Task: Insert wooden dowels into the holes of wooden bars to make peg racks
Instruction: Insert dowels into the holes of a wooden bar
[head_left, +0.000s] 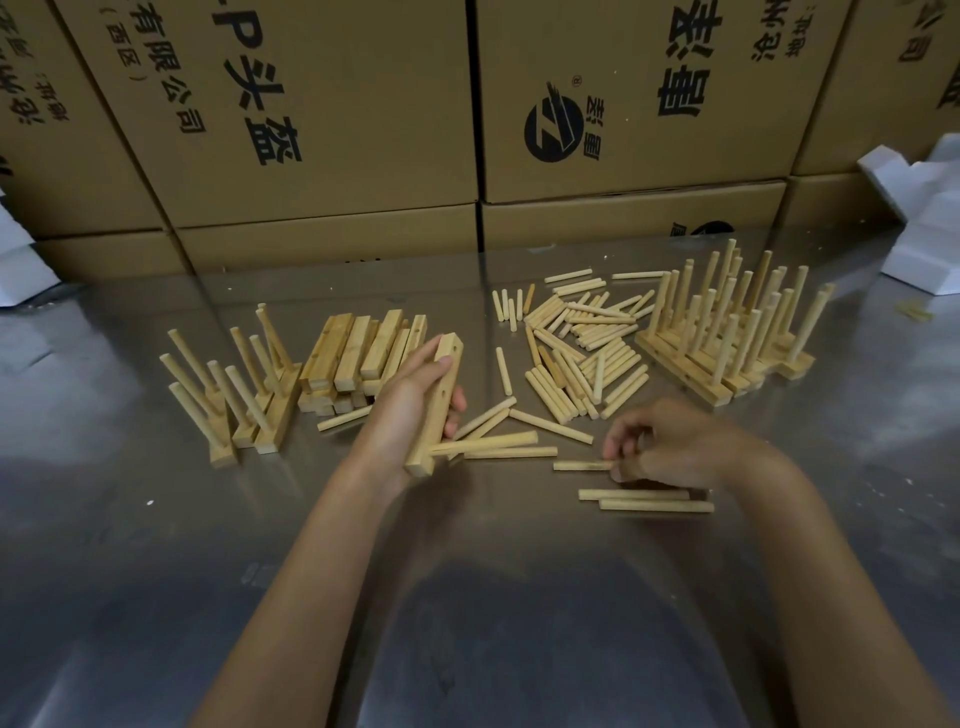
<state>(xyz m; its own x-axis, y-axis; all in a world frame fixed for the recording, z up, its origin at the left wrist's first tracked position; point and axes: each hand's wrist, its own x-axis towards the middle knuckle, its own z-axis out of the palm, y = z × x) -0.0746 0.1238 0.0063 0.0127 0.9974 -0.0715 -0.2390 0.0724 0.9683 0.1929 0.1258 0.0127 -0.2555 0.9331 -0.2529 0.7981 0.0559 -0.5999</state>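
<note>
Wooden bar (439, 402), gripped by the left hand (410, 410), runs away from the body, holes facing right, one dowel (483, 444) seated near its lower end. Right hand (670, 447) pinches a dowel (582, 465) lying crosswise on the table (156, 519), pointing toward the bar.

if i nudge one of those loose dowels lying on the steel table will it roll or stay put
Likely to roll: each loose dowel looks round and smooth, and the table is shiny, flat metal. It probably feels stiff and light, being a short, thin wooden stick. Those packed in the pile would probably just jostle their neighbours.
</note>
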